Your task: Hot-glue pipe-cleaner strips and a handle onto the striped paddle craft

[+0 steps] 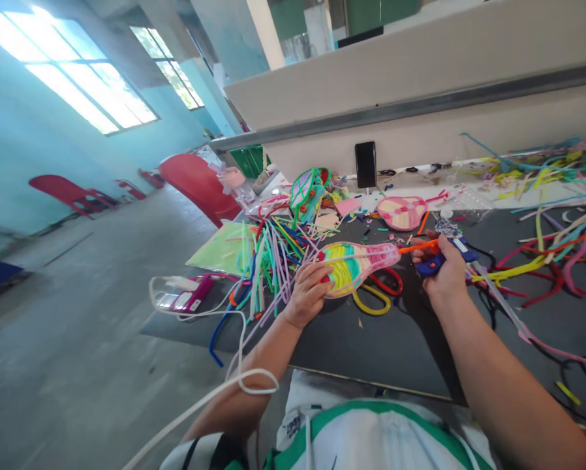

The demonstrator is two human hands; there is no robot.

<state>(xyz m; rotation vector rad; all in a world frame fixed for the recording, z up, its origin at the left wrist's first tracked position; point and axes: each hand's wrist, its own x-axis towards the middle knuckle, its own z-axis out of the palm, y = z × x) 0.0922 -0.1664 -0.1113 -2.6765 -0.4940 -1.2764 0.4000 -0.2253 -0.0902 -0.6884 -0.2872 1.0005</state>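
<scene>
Clasping striped paddle (348,269), broad end under fingers, left hand (307,297); curled around glue gun (432,265), right hand (448,271).

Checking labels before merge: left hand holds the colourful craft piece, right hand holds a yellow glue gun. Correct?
Colour's wrong: the glue gun is blue, not yellow, as the head view shows. The rest stands: left hand holds the colourful craft piece, right hand holds the gun.

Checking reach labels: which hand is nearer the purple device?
Left. Left hand, on the striped piece, is right of the purple device; right hand, holding the glue gun, is farther right.
</scene>
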